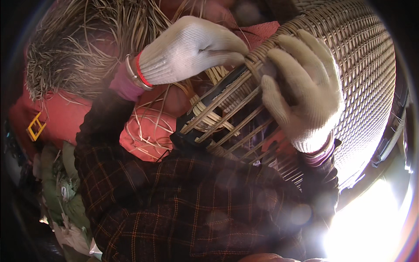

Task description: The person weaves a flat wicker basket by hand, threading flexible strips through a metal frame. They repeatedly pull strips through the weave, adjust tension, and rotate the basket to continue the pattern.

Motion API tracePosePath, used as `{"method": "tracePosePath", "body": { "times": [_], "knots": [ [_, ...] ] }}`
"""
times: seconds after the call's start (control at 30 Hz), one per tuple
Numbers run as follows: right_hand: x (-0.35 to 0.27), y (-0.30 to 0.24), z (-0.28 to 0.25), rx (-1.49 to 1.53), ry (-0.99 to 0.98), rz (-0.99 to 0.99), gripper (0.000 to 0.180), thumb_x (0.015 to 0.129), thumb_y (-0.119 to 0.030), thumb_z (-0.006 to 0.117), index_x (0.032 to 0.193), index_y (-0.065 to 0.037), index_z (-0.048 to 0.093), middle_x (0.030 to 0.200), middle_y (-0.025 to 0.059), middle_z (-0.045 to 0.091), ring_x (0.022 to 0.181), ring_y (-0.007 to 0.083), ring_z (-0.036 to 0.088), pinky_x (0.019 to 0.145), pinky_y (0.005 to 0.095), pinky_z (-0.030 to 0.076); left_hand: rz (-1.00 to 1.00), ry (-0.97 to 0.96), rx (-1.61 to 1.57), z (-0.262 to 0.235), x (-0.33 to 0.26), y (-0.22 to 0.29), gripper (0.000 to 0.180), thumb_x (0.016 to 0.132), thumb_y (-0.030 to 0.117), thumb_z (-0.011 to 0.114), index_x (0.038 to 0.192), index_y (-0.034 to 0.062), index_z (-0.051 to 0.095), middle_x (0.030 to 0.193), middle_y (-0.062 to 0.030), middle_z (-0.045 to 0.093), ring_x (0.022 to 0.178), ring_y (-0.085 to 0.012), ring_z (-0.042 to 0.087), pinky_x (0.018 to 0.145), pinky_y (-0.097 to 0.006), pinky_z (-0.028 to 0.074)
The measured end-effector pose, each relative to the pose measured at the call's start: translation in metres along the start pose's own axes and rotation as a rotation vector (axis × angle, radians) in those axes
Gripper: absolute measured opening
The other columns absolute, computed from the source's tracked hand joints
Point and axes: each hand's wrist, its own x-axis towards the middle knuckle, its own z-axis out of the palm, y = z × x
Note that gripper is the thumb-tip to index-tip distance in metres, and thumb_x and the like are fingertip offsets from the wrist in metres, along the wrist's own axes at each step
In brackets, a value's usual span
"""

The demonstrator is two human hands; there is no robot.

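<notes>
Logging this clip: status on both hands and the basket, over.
Left hand gloved, fingers pinching a cane strand at the woven basket rim. Right hand gripping the basket's upright stakes. Loose straw pile behind, nothing blocking.

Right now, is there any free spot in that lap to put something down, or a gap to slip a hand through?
Hardly. The left hand and right hand both press on the woven basket at its rim. Loose straw litters the red cloth; only the patch between straw and plaid sleeve looks bare. The open cane stakes leave narrow slots.
</notes>
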Motion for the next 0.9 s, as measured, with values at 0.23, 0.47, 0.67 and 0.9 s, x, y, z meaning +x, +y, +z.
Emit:
{"method": "tracePosePath", "body": {
  "times": [0.23,0.47,0.67,0.9],
  "knots": [
    [-0.002,-0.019,-0.003,0.164,0.056,0.151,0.044,0.078,-0.007,0.085,0.12,0.0,0.073,0.126,0.0206,0.073,0.125,0.0444,0.066,0.105,0.0521,0.055,0.046,0.093,0.163,0.006,0.0,0.009,0.019,0.1,0.013,0.075,0.114,0.0014,0.079,0.096,-0.0145,0.078,0.084,-0.0249,0.076,0.077,-0.034,0.061],
    [-0.018,-0.014,-0.025,0.378,0.053,0.311,0.032,0.09,0.0,0.073,0.122,0.004,0.073,0.131,0.0191,0.073,0.129,0.0371,0.067,0.112,0.0463,0.053,-0.472,0.08,-0.366,0.015,-0.005,0.015,0.03,0.107,0.019,0.066,0.125,-0.004,0.075,0.104,-0.004,0.078,0.093,-0.0113,0.072,0.083,-0.027,0.058],
    [-0.063,-0.063,-0.035,0.688,0.221,0.124,0.031,0.093,-0.002,0.071,0.121,0.01,0.068,0.116,0.0259,0.073,0.103,0.0322,0.073,0.086,0.0408,0.061,-0.474,-0.1,-0.803,0.045,0.0,-0.009,0.037,0.1,0.025,0.075,0.129,0.0008,0.073,0.12,-0.0112,0.074,0.105,-0.0196,0.072,0.088,-0.031,0.059],
    [-0.079,-0.108,-0.036,0.687,0.087,0.245,0.031,0.08,-0.001,0.085,0.108,0.001,0.073,0.109,0.0167,0.074,0.089,0.0312,0.07,0.079,0.0442,0.054,0.104,-0.138,-0.48,0.059,0.012,-0.038,0.036,0.092,0.023,0.083,0.119,0.0019,0.073,0.103,-0.0089,0.076,0.09,-0.0207,0.072,0.079,-0.036,0.06]
  ]
}}
